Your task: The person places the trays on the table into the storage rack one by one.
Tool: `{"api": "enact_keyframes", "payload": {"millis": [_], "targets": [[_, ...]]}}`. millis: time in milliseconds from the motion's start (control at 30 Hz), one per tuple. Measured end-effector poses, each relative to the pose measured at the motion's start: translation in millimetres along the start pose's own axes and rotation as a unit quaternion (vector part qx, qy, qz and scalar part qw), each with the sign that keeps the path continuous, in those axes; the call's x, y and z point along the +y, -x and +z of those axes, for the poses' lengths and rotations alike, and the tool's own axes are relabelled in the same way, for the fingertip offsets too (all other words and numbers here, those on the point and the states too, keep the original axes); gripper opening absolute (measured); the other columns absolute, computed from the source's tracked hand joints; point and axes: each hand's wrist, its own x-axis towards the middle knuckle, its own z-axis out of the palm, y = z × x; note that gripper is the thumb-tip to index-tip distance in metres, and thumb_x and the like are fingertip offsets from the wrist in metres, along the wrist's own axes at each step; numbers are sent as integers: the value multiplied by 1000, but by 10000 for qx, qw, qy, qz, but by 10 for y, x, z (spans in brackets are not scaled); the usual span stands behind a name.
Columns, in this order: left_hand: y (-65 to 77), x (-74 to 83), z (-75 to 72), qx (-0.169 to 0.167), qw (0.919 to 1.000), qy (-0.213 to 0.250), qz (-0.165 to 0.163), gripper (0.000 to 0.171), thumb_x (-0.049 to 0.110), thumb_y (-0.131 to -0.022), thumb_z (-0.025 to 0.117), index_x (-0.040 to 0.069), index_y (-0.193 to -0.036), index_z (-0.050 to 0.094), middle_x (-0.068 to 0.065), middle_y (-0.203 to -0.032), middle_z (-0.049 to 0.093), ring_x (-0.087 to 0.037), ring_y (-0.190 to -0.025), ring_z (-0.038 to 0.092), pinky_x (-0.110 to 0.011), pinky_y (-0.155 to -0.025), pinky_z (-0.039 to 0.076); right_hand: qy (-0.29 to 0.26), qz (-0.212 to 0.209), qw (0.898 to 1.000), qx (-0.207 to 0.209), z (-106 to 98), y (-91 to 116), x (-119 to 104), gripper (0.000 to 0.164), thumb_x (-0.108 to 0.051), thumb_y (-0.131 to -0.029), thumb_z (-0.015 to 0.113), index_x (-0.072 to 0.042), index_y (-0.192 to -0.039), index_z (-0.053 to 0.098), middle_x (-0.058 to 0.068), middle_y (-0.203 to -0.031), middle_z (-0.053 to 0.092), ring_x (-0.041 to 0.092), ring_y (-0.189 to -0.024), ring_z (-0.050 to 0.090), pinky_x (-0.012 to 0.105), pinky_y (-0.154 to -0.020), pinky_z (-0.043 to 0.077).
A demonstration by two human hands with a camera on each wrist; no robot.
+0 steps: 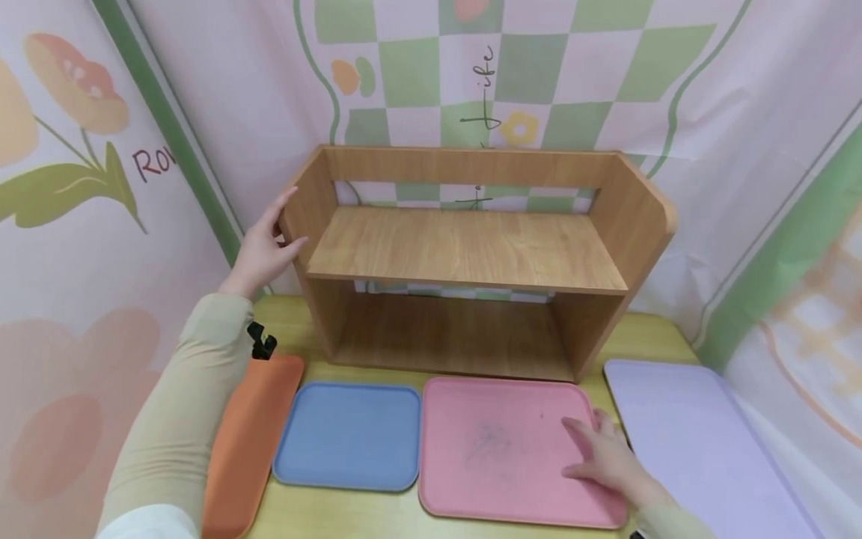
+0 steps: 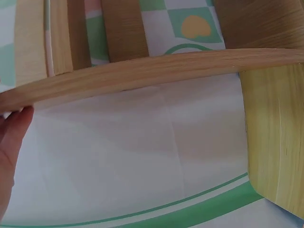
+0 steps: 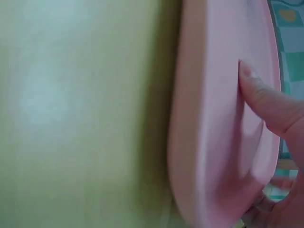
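Observation:
A two-tier wooden desk shelf (image 1: 465, 247) stands upright at the back of the table. My left hand (image 1: 263, 251) holds the front edge of its left side panel, fingers and thumb spread around it. In the left wrist view, fingers (image 2: 16, 137) touch that panel's edge (image 2: 142, 73) from below. My right hand (image 1: 609, 457) is over the right side of a pink tray (image 1: 498, 449), its fingers spread apart. In the right wrist view, the thumb (image 3: 266, 97) lies over the inside of the pink tray (image 3: 223, 71); the other fingers are partly hidden.
Left of the pink tray lie a blue tray (image 1: 350, 438) and an orange tray (image 1: 259, 427), the latter partly behind my left sleeve. A lilac tray (image 1: 700, 442) lies on the right. Patterned cloth (image 1: 539, 67) hangs behind and on both sides of the yellow table (image 1: 337, 513).

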Motion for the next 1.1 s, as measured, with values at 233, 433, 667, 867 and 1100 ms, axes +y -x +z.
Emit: {"api": "enact_keyframes", "payload": {"millis": [233, 433, 667, 867, 1100], "targets": [[3, -12, -50, -214, 9996, -45, -177, 80, -2, -89, 59, 31, -151, 20, -26, -143, 37, -43, -115, 52, -53, -93, 48, -586, 167, 9980, -171, -60, -124, 93, 92, -28, -48, 90, 6, -126, 53, 37, -101, 47, 45, -95, 48, 57, -78, 46], [-9, -7, -41, -342, 9993, -83, -119, 79, -1, -90, 58, 29, -151, 18, -29, -141, 36, -45, -115, 51, -54, -91, 49, -1889, -148, 9775, -923, -240, -158, 315, 81, -11, -67, 82, 7, -134, 41, 39, -109, 57, 29, -95, 61, 37, -80, 53], [-7, -8, -29, -302, 9994, -147, -101, 79, -1, -90, 58, 31, -151, 18, -26, -142, 36, -43, -113, 53, -53, -90, 50, -3326, -328, 9244, -1838, -379, -99, 505, 75, -7, -83, 68, -11, -147, 30, 49, -121, 41, -3, -96, 53, 19, -77, 49], [-13, 1, -21, -348, 9993, -74, -146, 79, -1, -90, 57, 31, -151, 17, -27, -144, 34, -45, -117, 50, -54, -93, 48, -4682, -465, 8515, -2315, -440, -77, 616, 78, 3, -90, 55, -39, -148, 24, 29, -120, 47, 10, -96, 61, 33, -78, 56], [7, -5, -53, -351, 9992, -91, -177, 80, 0, -91, 57, 32, -151, 16, -29, -144, 33, -47, -119, 49, -55, -94, 47, -6067, -812, 7354, -2907, -501, -62, 672, 76, 10, -93, 41, -45, -145, 28, -11, -126, 50, 15, -109, 60, 38, -87, 54]]}}
